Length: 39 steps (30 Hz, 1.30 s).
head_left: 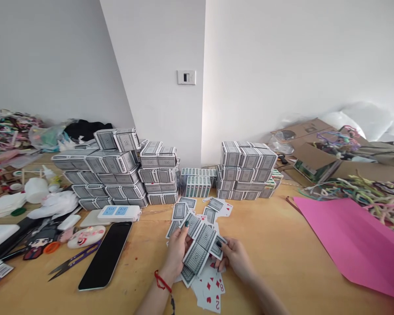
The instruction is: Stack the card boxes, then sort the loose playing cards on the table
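Note:
Several playing cards (pixel 201 247), joined or overlapped with their patterned backs up, are held between my two hands above the table. My left hand (pixel 177 247) grips their left side, thumb on top. At the right side, my right hand (pixel 231 256) pinches a card (pixel 217 246) between thumb and fingers. Beneath them lie loose cards, some face up, among them a two of hearts (pixel 210 302). More loose cards (pixel 180 211) spread just beyond my hands, mostly backs up. Whether the held cards are fastened together I cannot tell.
Stacked blocks made of cards stand at the back left (pixel 111 175) and back right (pixel 246 170), with card boxes (pixel 198 186) between. A phone (pixel 107 256), scissors (pixel 74 259) and a power strip (pixel 120 212) lie left. Pink paper (pixel 354 245) and yarn (pixel 371 197) are right.

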Each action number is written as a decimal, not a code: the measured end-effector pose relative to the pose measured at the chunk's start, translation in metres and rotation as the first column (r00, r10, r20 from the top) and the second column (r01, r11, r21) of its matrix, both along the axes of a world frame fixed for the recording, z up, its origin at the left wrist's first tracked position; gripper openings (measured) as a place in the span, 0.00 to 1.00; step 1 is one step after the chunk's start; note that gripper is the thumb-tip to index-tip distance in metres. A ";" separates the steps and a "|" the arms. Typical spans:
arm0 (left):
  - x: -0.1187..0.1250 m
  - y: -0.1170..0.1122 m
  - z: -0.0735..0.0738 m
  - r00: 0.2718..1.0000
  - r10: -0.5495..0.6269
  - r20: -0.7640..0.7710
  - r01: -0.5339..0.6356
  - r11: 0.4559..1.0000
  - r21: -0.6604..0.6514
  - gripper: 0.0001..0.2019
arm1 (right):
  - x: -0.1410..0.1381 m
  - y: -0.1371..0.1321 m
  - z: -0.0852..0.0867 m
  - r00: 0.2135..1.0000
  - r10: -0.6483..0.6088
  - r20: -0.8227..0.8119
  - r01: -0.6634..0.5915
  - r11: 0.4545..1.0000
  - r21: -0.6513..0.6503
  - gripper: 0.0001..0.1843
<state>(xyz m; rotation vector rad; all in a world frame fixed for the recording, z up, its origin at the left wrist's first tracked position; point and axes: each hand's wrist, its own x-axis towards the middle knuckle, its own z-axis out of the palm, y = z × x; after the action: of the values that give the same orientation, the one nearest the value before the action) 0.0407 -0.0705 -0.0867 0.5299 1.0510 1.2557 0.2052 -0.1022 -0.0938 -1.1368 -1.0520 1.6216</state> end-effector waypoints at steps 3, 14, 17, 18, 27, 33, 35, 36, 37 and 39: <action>0.000 0.000 -0.001 1.000 -0.001 -0.026 0.001 1.000 0.017 0.18 | 0.000 0.000 -0.004 1.000 -0.011 -0.011 0.011 1.000 0.005 0.24; -0.003 -0.001 -0.001 0.997 -0.022 -0.079 0.027 0.998 0.058 0.16 | -0.001 0.000 -0.001 1.000 -0.024 -0.020 0.025 0.998 0.055 0.23; -0.007 0.000 -0.002 0.996 -0.038 -0.075 0.048 0.989 0.139 0.19 | 0.001 -0.002 0.003 0.995 -0.097 0.004 0.095 0.987 0.131 0.22; -0.008 0.000 -0.001 0.997 -0.056 -0.055 0.065 0.981 0.180 0.20 | 0.002 -0.002 0.003 0.989 -0.146 0.010 0.142 0.973 0.180 0.22; -0.002 -0.006 0.008 0.984 -0.161 0.078 0.136 0.956 0.260 0.14 | 0.009 -0.005 -0.007 0.844 -0.406 0.350 0.065 0.725 0.686 0.15; -0.001 -0.005 0.007 0.991 -0.078 0.110 0.060 0.985 0.160 0.09 | 0.001 -0.006 0.001 0.942 -0.312 0.126 0.221 0.856 0.467 0.24; -0.001 -0.005 0.008 0.988 -0.089 0.123 0.067 0.983 0.172 0.09 | -0.003 -0.004 0.001 0.956 -0.290 -0.037 0.289 0.917 0.277 0.26; 0.000 -0.006 0.009 0.987 -0.106 0.123 0.084 0.981 0.175 0.09 | -0.004 -0.003 0.000 0.959 -0.266 -0.095 0.280 0.942 0.185 0.24; 0.001 -0.006 0.009 0.985 -0.128 0.117 0.106 0.979 0.175 0.09 | -0.004 -0.001 -0.002 0.962 -0.239 -0.131 0.254 0.960 0.117 0.21; 0.001 -0.007 0.009 0.981 -0.169 0.091 0.152 0.974 0.168 0.10 | -0.004 0.000 -0.003 0.968 -0.196 -0.159 0.208 0.976 0.063 0.16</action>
<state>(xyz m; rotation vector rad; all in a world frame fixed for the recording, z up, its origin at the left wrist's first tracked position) 0.0420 -0.0775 -0.0773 0.6520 0.8070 1.2167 0.2009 -0.1020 -0.0970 -1.0162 -0.8647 1.4678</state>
